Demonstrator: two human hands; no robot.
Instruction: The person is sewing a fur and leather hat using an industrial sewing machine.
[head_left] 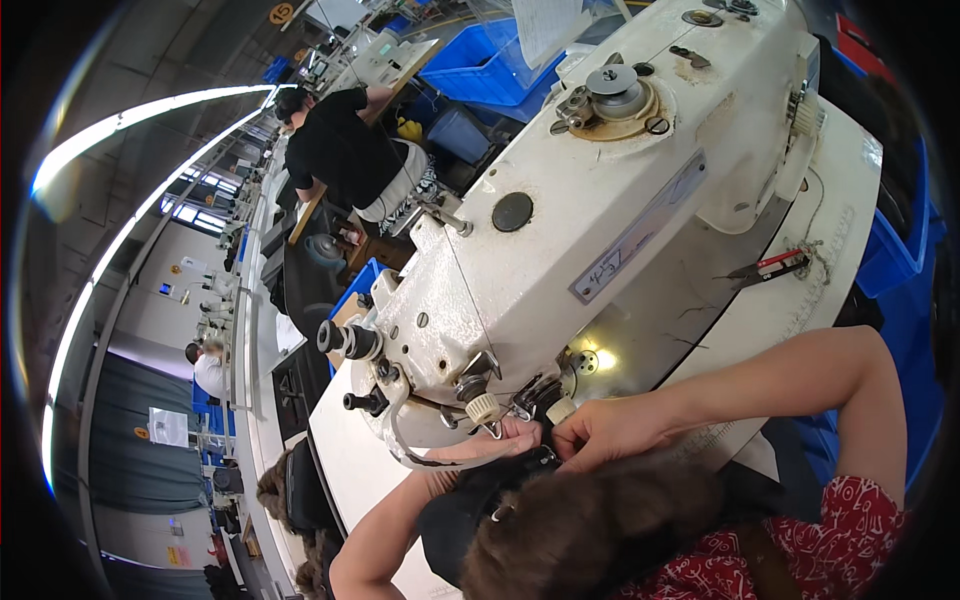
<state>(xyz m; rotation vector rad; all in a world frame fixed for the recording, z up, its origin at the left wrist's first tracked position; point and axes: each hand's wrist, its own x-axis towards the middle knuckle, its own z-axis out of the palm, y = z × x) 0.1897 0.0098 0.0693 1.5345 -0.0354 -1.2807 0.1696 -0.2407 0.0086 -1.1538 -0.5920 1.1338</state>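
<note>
A white industrial sewing machine [560, 230] fills the middle of the view, its needle end pointing toward me. Black fabric [450, 525] with brown fur trim [590, 525] lies bunched at the near edge, below the needle end. My left hand [512, 440] is closed on the black fabric under the machine head, partly covered by a curved white lever [400, 435]. Right beside it, my right hand [608, 430] pinches the same fabric with bent fingers. The fingertips are close together, and the exact spot of the needle is hidden from view.
Red-handled thread snips [775, 268] lie on the machine table [845, 215] with loose threads. More fur-trimmed black pieces [300, 490] rest at the left. Blue bins [490, 60] stand beyond the machine and at the right. A person in black [345, 145] bends over another workstation.
</note>
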